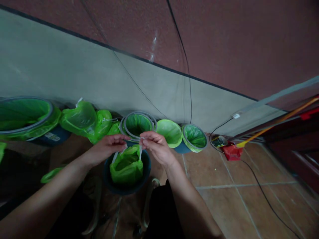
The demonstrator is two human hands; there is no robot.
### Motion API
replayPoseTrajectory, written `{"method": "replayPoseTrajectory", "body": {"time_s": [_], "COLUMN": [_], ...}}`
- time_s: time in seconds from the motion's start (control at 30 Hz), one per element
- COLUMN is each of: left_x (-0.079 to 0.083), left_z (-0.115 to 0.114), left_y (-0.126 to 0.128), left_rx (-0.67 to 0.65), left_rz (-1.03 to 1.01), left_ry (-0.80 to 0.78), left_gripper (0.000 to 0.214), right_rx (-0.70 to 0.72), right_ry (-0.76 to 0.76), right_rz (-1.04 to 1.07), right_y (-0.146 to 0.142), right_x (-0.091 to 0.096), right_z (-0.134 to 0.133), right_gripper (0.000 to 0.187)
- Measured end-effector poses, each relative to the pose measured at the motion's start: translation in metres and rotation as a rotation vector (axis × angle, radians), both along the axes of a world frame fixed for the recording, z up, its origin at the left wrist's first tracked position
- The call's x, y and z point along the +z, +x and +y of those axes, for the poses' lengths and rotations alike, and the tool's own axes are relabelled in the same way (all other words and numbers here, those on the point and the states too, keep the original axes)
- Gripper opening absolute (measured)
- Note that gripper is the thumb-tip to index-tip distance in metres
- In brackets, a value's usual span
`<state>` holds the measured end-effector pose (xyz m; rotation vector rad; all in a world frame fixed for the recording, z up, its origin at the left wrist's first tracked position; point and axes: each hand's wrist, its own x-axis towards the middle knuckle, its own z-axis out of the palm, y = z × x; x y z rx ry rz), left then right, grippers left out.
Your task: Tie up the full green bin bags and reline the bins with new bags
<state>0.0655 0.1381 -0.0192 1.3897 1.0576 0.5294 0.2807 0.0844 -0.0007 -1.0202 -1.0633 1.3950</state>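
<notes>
A dark blue bin (147, 167) stands on the floor just in front of me, with a green plastic bag (127, 166) bunched inside it. Both hands hover over its far rim. My left hand (109, 146) is closed in a pinch on a thin white drawstring (117, 154) that runs down to the bag. My right hand (156, 146) pinches the other white drawstring (140, 151). The fingertips of the two hands nearly meet above the bag.
Along the grey wall stand more bins lined with green bags: a large one (25, 116) at left, others (138, 124) (194, 136) behind my hands. Loose tied green bags (79, 118) lie between. A red object (231, 151), cables and an orange pole (279, 121) sit at right on brown tiles.
</notes>
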Motion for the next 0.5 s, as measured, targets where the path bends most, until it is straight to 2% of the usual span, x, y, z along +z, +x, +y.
{"method": "replayPoseTrajectory", "body": {"time_s": [0.1,0.13,0.23,0.33,0.37,0.43,0.5], "left_x": [-0.003,-0.002,0.006,0.017,0.020,0.021,0.018], "left_z": [0.001,0.001,0.003,0.003,0.002,-0.002,-0.003], "left_y": [0.007,0.009,0.011,0.010,0.011,0.015,0.020], "left_rx": [0.081,0.113,0.191,0.276,0.248,0.114,0.002], "left_rz": [0.245,0.226,-0.013,-0.100,-0.113,-0.148,-0.156], "left_ry": [0.076,0.073,0.029,0.054,0.070,0.097,0.126], "left_gripper": [0.032,0.032,0.039,0.038,0.037,0.036,0.034], "right_rx": [-0.092,-0.109,-0.046,0.006,0.033,0.116,0.177], "right_ry": [-0.007,0.001,0.010,-0.075,-0.103,-0.127,-0.129], "right_rz": [-0.037,-0.065,-0.123,-0.207,-0.238,-0.314,-0.430], "right_y": [-0.004,-0.005,-0.007,-0.014,-0.019,-0.030,-0.042], "right_x": [0.003,0.003,0.000,-0.011,-0.017,-0.030,-0.042], "right_z": [0.001,0.001,0.004,0.006,0.006,0.005,0.004], "right_gripper": [0.027,0.027,0.025,0.033,0.038,0.044,0.028]}}
